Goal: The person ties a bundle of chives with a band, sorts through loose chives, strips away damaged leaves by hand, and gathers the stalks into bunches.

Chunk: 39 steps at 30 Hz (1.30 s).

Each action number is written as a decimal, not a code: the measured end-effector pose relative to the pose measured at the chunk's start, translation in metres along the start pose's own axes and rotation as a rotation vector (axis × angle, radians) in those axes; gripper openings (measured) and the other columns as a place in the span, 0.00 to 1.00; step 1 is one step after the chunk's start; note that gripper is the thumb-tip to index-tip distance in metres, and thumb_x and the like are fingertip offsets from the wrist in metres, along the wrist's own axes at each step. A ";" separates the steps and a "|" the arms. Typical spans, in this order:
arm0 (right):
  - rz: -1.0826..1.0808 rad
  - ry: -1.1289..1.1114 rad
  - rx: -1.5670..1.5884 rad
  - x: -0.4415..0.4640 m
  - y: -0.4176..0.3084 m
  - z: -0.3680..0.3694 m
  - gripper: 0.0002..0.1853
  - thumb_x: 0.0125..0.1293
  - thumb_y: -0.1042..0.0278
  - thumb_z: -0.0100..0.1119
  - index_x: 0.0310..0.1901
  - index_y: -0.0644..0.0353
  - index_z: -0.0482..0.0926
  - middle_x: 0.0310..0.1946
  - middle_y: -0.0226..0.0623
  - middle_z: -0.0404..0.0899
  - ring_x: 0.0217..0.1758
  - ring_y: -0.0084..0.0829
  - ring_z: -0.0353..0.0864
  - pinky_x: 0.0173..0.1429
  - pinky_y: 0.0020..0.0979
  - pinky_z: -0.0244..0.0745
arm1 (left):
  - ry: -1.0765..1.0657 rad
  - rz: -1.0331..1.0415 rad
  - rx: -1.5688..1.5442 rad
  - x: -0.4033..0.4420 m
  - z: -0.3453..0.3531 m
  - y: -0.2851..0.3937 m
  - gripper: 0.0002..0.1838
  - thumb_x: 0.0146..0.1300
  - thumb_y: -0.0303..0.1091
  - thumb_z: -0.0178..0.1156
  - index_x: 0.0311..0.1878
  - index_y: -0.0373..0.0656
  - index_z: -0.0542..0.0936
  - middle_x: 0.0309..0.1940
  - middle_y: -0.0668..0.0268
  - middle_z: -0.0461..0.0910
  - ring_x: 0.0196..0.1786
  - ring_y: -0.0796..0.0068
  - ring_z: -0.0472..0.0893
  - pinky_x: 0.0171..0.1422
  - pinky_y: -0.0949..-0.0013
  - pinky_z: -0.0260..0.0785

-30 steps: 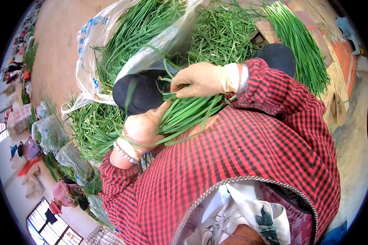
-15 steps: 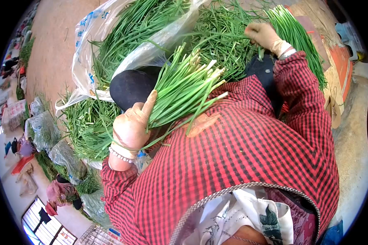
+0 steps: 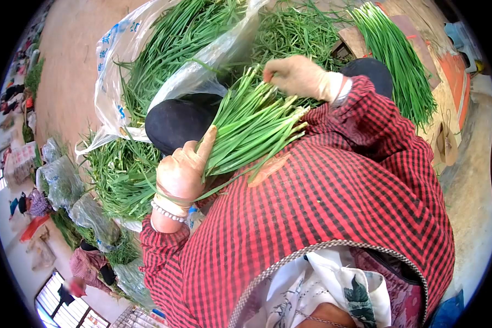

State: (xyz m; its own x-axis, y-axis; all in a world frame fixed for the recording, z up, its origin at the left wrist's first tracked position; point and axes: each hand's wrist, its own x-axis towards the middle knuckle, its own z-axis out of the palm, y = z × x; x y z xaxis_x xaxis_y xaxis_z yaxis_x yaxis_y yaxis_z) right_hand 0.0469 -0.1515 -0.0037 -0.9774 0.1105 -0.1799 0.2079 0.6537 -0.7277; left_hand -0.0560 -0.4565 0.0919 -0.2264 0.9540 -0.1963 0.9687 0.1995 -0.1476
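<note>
My gloved left hand [image 3: 181, 169] is closed round a bunch of green stalks [image 3: 251, 128], with the index finger stretched along it. The pale cut ends of the bunch point up and to the right. Just above those ends is my gloved right hand [image 3: 298, 76], its fingers curled together; whether a stalk is between them is too small to tell. A clear plastic bag [image 3: 108, 82] full of long green stalks [image 3: 175, 49] lies past my left knee.
Loose green leaves [image 3: 298, 35] are heaped beyond my knees and at the left. A neat bundle of stalks [image 3: 396, 65] rests on a board at the right. Other people [image 3: 87, 265] and filled plastic bags [image 3: 63, 180] line the left side.
My right hand went out to the right over the loose leaves, then came back to the bunch. My left hand kept the bunch, whose pale ends came into view.
</note>
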 end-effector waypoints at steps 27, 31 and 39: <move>0.194 0.224 -0.077 -0.020 0.071 -0.095 0.17 0.64 0.53 0.59 0.42 0.60 0.82 0.33 0.37 0.83 0.38 0.31 0.80 0.46 0.33 0.74 | 0.066 0.113 -0.076 0.000 0.003 -0.005 0.46 0.35 0.34 0.69 0.67 0.59 0.69 0.48 0.71 0.78 0.33 0.71 0.79 0.33 0.68 0.72; -0.075 0.203 -0.264 -0.005 0.058 -0.075 0.23 0.66 0.49 0.57 0.49 0.62 0.80 0.44 0.45 0.82 0.49 0.39 0.80 0.55 0.36 0.73 | 0.106 0.122 -0.050 -0.004 0.008 -0.007 0.43 0.39 0.33 0.66 0.66 0.59 0.70 0.47 0.72 0.78 0.33 0.72 0.79 0.33 0.69 0.72; -0.262 -0.193 -0.127 0.013 -0.020 -0.023 0.15 0.65 0.54 0.54 0.38 0.56 0.82 0.32 0.43 0.80 0.36 0.46 0.80 0.43 0.40 0.75 | 0.059 0.094 -0.074 -0.010 0.008 -0.007 0.48 0.33 0.32 0.70 0.67 0.58 0.69 0.47 0.70 0.79 0.37 0.69 0.81 0.38 0.66 0.73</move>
State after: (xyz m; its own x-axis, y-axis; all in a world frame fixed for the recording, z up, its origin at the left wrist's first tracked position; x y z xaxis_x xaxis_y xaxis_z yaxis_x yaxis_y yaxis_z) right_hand 0.0294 -0.1453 0.0237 -0.9695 -0.2084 -0.1286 -0.0669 0.7305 -0.6797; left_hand -0.0618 -0.4691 0.0869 -0.1305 0.9804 -0.1478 0.9907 0.1229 -0.0589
